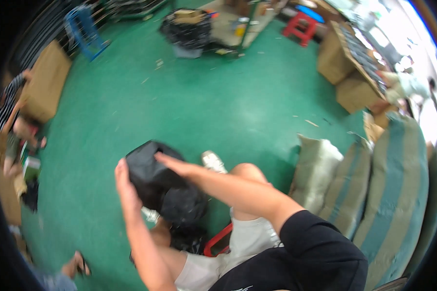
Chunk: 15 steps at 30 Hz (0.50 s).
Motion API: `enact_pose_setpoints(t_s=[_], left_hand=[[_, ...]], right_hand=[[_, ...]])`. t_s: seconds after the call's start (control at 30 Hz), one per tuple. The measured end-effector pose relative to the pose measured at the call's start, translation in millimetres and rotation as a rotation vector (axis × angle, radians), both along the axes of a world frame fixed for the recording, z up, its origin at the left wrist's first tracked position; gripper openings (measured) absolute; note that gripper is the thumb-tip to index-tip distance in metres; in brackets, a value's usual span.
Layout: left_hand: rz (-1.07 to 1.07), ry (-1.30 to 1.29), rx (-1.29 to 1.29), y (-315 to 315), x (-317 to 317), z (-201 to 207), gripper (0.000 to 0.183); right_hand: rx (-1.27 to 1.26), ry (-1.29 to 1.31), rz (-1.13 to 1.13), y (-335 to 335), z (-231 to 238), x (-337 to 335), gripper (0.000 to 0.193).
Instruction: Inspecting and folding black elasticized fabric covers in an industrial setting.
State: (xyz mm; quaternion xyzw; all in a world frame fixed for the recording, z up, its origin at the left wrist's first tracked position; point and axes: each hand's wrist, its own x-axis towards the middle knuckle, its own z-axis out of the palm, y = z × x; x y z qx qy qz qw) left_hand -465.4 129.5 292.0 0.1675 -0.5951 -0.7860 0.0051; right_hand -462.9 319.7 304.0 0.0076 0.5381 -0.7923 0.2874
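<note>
A bulky bundle in black plastic (153, 186) sits above my knees, its upper end flat-faced and its lower end crumpled like a bag. My left hand (126, 183) supports its left side, fingers straight along the edge. Over the top right of the bundle lies my right hand (174, 165), its fingers stretched against the plastic, so that the bundle is held between both hands. Both hands are slightly blurred. More crumpled black plastic (189, 238) shows below, between my legs, next to a red stool edge (218, 241).
Tall woven sacks (391, 179) stand close on my right. Cardboard boxes (357, 92) and a red stool (302, 26) are farther right. Ahead is a black-lined bin (187, 31); a blue hand truck (85, 34) stands far left. People sit at left and lower left.
</note>
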Motion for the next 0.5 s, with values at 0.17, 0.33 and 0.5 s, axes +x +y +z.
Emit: enact_pose_setpoints(t_s=[0.17, 0.33, 0.5], left_hand=[[-0.108, -0.006, 0.125, -8.1, 11.8, 27.1, 0.059], [-0.132, 0.099, -0.104, 10.2, 5.4, 12.0, 0.061], [-0.012, 0.199, -0.254, -7.2, 0.1, 10.4, 0.055]], right_hand=[[-0.538, -0.037, 0.071, -37.0, -63.4, -24.4, 0.064], [-0.550, -0.046, 0.014, 23.6, -55.2, -28.1, 0.065], [-0.646, -0.070, 0.063, 32.4, -44.0, -32.0, 0.067]])
